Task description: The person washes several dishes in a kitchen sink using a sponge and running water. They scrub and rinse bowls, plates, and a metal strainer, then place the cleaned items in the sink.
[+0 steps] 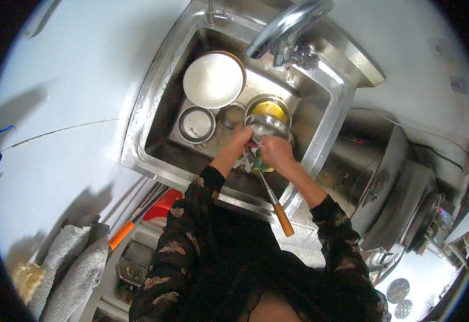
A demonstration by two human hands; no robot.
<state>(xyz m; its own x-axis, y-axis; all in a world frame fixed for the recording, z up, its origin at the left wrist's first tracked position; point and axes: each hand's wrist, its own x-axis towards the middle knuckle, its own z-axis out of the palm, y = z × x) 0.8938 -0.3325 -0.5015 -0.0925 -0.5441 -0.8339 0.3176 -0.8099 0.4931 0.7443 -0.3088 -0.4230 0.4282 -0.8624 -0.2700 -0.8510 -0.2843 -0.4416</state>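
Observation:
In the head view a shiny metal bowl (267,125) is held tilted over the sink. My left hand (242,136) grips its near left edge. At the near rim, my right hand (275,151) is closed, with its fingertips hidden. Just beyond is another metal bowl (268,108) with yellow residue inside. Below my hands a long utensil with a wooden handle (283,219) leans over the sink's near edge, its head hidden. White and green scraps (261,162) lie beneath my right hand.
The stainless steel sink (137,141) also holds a large white bowl (213,80), a dark-rimmed round dish (196,124) and a small metal cup (233,115). A curved faucet (288,28) overhangs the far right. An orange-handled tool (121,235) stands at lower left.

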